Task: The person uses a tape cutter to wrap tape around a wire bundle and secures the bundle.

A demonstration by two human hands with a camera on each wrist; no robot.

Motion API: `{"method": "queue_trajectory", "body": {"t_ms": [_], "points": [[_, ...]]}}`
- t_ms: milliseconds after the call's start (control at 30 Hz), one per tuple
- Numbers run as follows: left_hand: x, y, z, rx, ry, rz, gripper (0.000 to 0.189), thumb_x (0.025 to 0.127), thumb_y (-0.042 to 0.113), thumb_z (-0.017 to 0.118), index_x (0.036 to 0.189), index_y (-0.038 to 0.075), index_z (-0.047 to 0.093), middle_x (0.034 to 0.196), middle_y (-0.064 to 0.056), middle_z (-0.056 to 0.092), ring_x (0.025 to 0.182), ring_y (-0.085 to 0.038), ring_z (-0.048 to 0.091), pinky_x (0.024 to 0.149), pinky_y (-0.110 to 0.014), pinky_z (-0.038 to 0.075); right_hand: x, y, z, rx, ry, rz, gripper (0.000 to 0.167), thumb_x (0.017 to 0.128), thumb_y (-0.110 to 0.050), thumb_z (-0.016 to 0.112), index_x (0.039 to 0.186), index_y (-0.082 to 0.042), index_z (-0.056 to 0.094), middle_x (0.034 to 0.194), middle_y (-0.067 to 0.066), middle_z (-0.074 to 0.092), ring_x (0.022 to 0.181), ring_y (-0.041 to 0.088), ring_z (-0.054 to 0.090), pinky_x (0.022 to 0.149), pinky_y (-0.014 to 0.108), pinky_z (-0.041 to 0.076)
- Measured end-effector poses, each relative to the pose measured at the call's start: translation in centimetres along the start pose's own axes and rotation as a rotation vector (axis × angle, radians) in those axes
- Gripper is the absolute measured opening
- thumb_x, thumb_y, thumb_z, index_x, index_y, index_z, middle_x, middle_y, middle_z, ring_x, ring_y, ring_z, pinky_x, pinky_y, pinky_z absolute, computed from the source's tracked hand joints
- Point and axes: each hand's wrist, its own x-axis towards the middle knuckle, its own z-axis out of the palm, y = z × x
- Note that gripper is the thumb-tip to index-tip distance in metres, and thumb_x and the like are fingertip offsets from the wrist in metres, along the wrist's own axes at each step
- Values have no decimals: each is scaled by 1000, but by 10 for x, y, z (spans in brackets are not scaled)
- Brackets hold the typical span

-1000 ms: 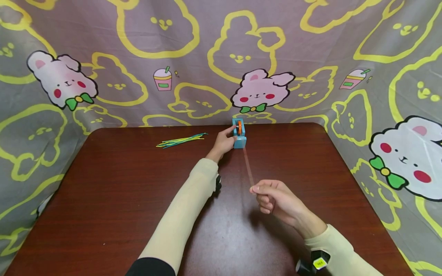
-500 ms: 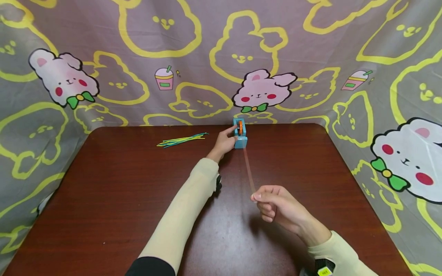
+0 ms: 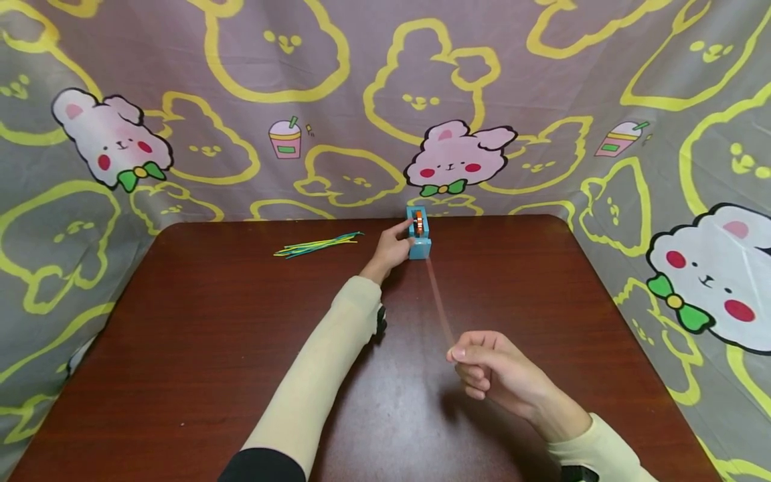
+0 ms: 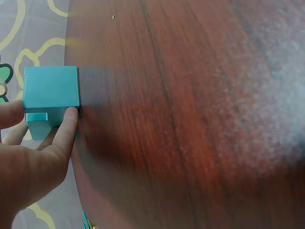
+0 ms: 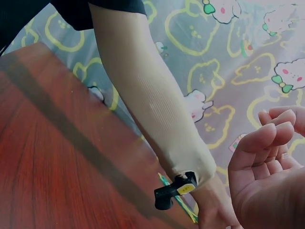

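A blue tape dispenser (image 3: pixel 419 250) with an orange roll inside stands at the back of the table, by the curtain. My left hand (image 3: pixel 394 249) grips it from its left side; in the left wrist view, fingers of that hand (image 4: pixel 40 162) lie against the blue body (image 4: pixel 51 87). From the dispenser's front a clear strip of tape (image 3: pixel 440 301) stretches taut toward me. My right hand (image 3: pixel 502 371) pinches the strip's free end between thumb and forefinger, raised over the table. The right wrist view shows this hand (image 5: pixel 267 176) with curled fingers, the tape not visible there.
Left of the dispenser lies a loose bundle of thin yellow and blue-green sticks (image 3: pixel 318 245). A patterned curtain (image 3: pixel 355 80) closes off the back and sides of the brown table (image 3: pixel 181 348). My left sleeve (image 3: pixel 319 361) crosses the middle of the table.
My right hand has moved toward me and slightly right, drawing the tape strip longer. The left hand and the dispenser have stayed in place.
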Motion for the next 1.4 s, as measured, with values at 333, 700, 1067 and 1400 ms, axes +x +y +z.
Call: {"method": "queue_trajectory", "body": {"t_ms": [333, 700, 1067, 1400], "points": [[1, -1, 2, 3, 20, -3, 54, 102, 6, 52, 152, 26, 47, 157, -9, 38, 72, -13, 44, 73, -33, 46, -10, 3, -3, 16, -17, -21, 34, 102, 3, 40, 101, -7, 72, 65, -7, 46, 55, 8, 34, 56, 18, 40], [-2, -3, 4, -4, 16, 24, 54, 102, 6, 52, 153, 23, 46, 152, -10, 45, 62, -14, 46, 60, -26, 40, -10, 11, 3, 15, 41, 32, 30, 103, 0, 44, 100, -9, 73, 63, -8, 43, 53, 6, 34, 54, 18, 38], [3, -2, -7, 216, -10, 98, 50, 104, 16, 55, 153, 19, 44, 156, -7, 41, 129, -21, 50, 96, -35, 46, -8, 11, 4, 8, 61, 43, 29, 103, -2, 46, 100, -9, 74, 62, -7, 42, 53, 8, 33, 53, 18, 38], [-2, -4, -29, 209, -18, 253, 43, 105, 15, 55, 147, 6, 51, 136, -13, 60, 125, -27, 56, 97, -40, 49, -5, 12, 3, -10, 8, 0, 32, 103, 1, 42, 103, -8, 73, 62, -6, 43, 53, 8, 33, 54, 19, 37]]}}
